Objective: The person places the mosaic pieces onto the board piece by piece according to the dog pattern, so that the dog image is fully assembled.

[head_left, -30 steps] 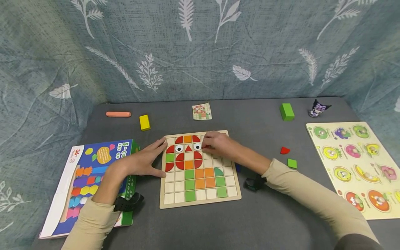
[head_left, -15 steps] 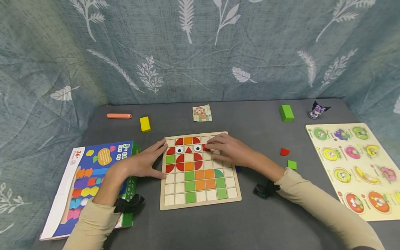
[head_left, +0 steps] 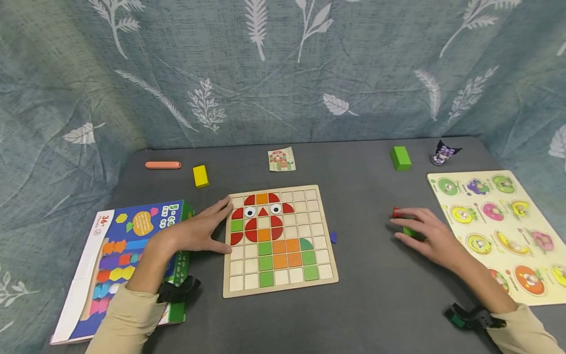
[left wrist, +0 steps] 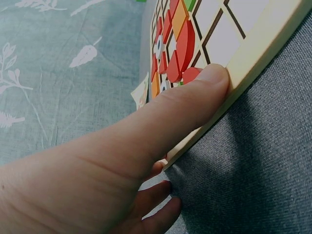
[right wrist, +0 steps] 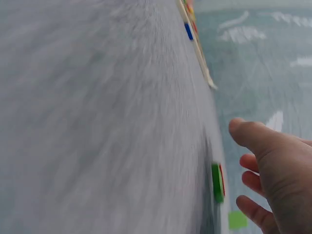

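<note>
My left hand (head_left: 199,231) lies along the left edge of a wooden grid board (head_left: 325,270), its thumb resting on the frame in the left wrist view. Red, orange and green flat pieces and two eye discs (head_left: 276,209) fill part of the grid. To the right, my right hand (head_left: 435,241) hovers with fingers extended over a green square piece (head_left: 411,232) and a red piece (head_left: 395,212), both partly covered by the fingers. In the blurred right wrist view that hand's thumb and fingers are apart, with nothing between them.
A pattern card (head_left: 281,160) lies behind the board. A blue piece (head_left: 333,237) sits at its right edge. A toy box (head_left: 132,221) is at left, a fruit puzzle board (head_left: 486,231) at right. Yellow block (head_left: 201,176), green block (head_left: 400,158) and figurine (head_left: 443,153) stand farther back.
My right hand has let go of a red piece beside the right eye disc and moved right, over the loose red and green pieces. My left hand has stayed on the board's edge.
</note>
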Demonstrator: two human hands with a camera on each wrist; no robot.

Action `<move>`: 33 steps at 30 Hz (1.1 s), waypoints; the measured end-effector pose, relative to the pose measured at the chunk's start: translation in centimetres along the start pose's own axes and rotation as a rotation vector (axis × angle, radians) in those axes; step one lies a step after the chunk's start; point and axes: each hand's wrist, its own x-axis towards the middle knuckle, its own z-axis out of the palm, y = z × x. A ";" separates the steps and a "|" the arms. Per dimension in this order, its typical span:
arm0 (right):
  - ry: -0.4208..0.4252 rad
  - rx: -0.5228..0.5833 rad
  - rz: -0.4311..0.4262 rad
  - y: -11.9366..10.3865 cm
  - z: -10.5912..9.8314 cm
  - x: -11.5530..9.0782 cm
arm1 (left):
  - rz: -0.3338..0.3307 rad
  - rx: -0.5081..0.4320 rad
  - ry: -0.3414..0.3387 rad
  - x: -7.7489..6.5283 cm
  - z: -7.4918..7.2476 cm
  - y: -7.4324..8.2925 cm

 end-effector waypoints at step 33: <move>-0.029 0.023 0.059 1.6 -1.8 -3.2 | 0.006 0.018 0.005 -0.1 -0.1 0.0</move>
